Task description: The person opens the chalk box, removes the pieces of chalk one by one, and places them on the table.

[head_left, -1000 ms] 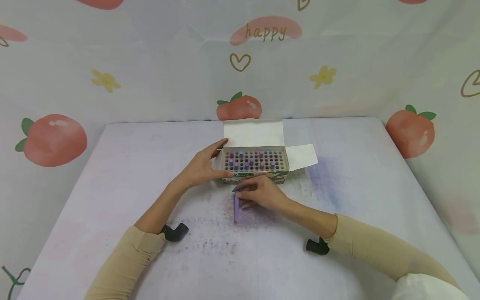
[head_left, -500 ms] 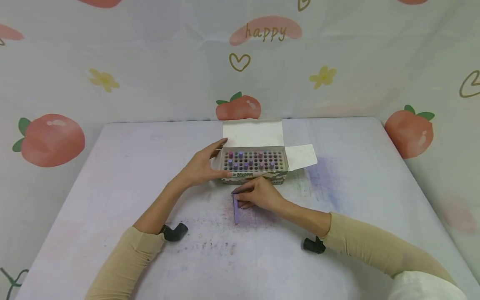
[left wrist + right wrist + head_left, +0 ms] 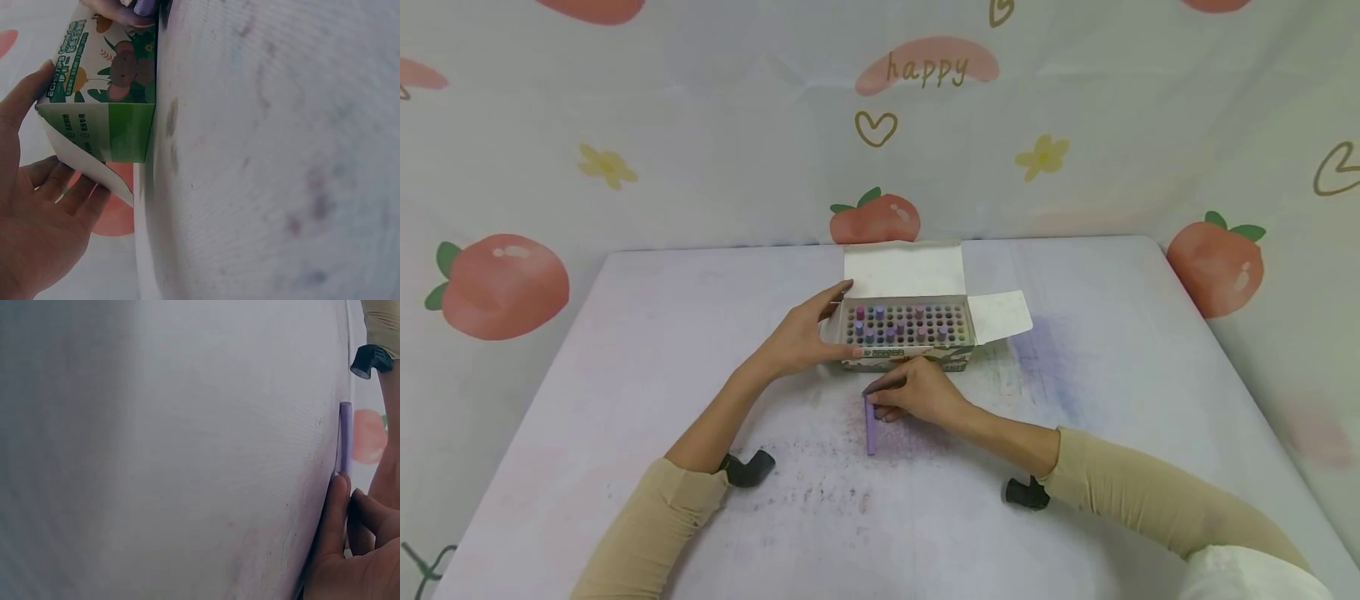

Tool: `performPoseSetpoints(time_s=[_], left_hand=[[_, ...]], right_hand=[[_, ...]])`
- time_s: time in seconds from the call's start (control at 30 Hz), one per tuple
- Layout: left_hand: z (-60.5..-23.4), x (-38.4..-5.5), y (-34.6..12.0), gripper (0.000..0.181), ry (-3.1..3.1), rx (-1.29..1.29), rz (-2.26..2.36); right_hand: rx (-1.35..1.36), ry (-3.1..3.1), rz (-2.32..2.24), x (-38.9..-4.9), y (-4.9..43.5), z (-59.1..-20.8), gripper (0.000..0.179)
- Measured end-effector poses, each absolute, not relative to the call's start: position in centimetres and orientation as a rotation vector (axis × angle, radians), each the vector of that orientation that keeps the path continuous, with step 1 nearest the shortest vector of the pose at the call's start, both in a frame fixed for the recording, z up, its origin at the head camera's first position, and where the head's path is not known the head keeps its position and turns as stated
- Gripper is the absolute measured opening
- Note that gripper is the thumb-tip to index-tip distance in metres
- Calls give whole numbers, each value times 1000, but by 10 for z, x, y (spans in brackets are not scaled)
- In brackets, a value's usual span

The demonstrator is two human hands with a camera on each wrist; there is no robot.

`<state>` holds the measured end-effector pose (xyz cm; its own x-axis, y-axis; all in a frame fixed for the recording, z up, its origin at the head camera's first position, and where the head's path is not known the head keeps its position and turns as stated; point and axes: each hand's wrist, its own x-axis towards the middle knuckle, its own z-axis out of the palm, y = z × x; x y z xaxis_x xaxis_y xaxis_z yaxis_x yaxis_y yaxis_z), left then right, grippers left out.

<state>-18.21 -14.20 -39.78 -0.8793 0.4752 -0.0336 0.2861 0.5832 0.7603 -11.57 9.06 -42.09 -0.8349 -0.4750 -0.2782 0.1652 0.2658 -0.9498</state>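
Note:
Chalk sticks of purple and pink tones stand in several holes of an open chalk box (image 3: pixel 951 359), its lid folded back. My left hand (image 3: pixel 793 340) holds the box at its left end, thumb along the front edge and fingers behind the side flap. In the left wrist view those fingers touch the white flap (image 3: pixel 94 165). Just in front of the box, my right hand (image 3: pixel 925 393) pinches the far end of a purple chalk stick (image 3: pixel 870 433). That stick lies low at the table surface, pointing toward me; in the right wrist view its near end (image 3: pixel 346 425) sticks out past the fingertips.
The white table (image 3: pixel 737 550) carries purple, blue and dark chalk smudges (image 3: pixel 1048 367). A side flap (image 3: pixel 1000 317) of the box sticks out to the right. Behind the table hangs a printed cloth (image 3: pixel 737 125). Black wrist cameras (image 3: pixel 750 469) sit on both forearms.
My right hand and the purple chalk stick have shifted slightly toward me, the right forearm a little to the left. The left hand and the box stay in place.

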Motion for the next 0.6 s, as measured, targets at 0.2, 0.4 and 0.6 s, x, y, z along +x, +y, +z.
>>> performPoseSetpoints(time_s=[0.2,0.4,0.6], left_hand=[[-399,-183,-142,102,2582,621,1181],[-400,-183,-142,103,2582,613,1180],[-402,-185,-141,102,2564,614,1200]], right_hand=[[-279,2031,-1604,-115,93,-419,17],[-266,2036,-1609,-114,97,-416,17],[-339,2018,-1621,-115,103,-409,19]])
